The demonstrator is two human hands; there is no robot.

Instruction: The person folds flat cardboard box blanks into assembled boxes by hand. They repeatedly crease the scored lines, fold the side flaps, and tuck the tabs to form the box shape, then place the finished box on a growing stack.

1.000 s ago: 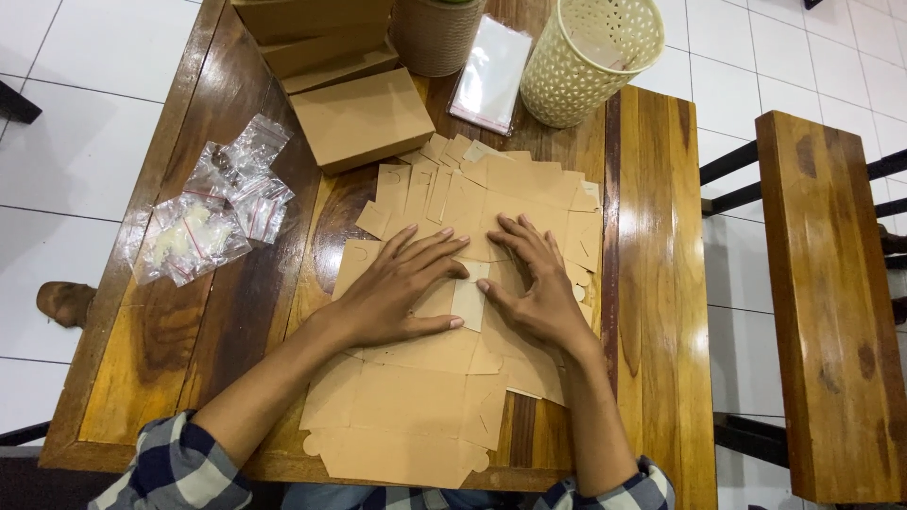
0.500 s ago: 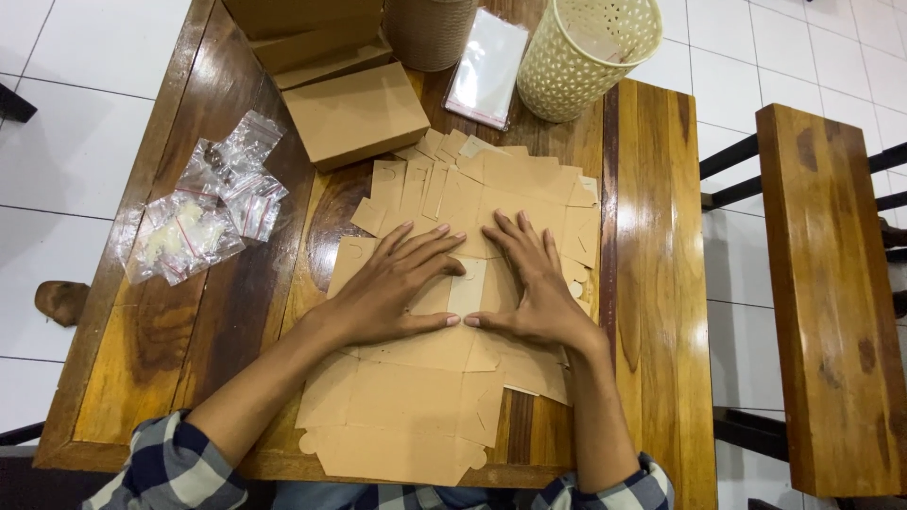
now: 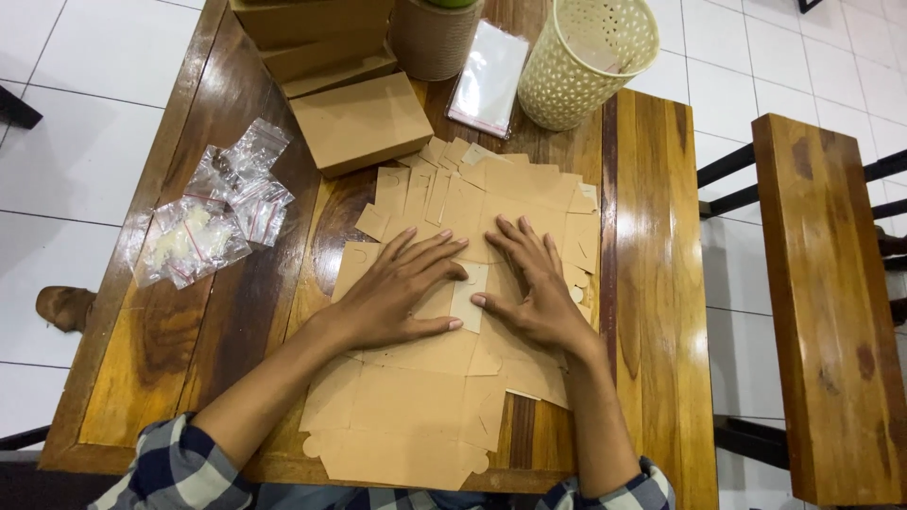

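Observation:
Both my hands lie flat, fingers spread, on a pile of flat brown cardboard box blanks (image 3: 416, 406) in the middle of a wooden table (image 3: 652, 236). My left hand (image 3: 402, 288) presses on the pile's left part. My right hand (image 3: 539, 288) presses beside it, thumb touching a pale flap (image 3: 469, 296) between the two hands. More unfolded blanks (image 3: 529, 184) fan out beyond my fingertips. Neither hand grips anything.
Folded brown boxes (image 3: 359, 123) stand at the table's far side, with a round brown container (image 3: 430, 38), a clear plastic sleeve (image 3: 487, 80) and a cream perforated basket (image 3: 586, 61). Small clear zip bags (image 3: 213, 217) lie at left. A wooden bench (image 3: 831, 312) stands right.
The view has shifted slightly. My hands stay pressed on the cardboard, with the fingers sliding only a little.

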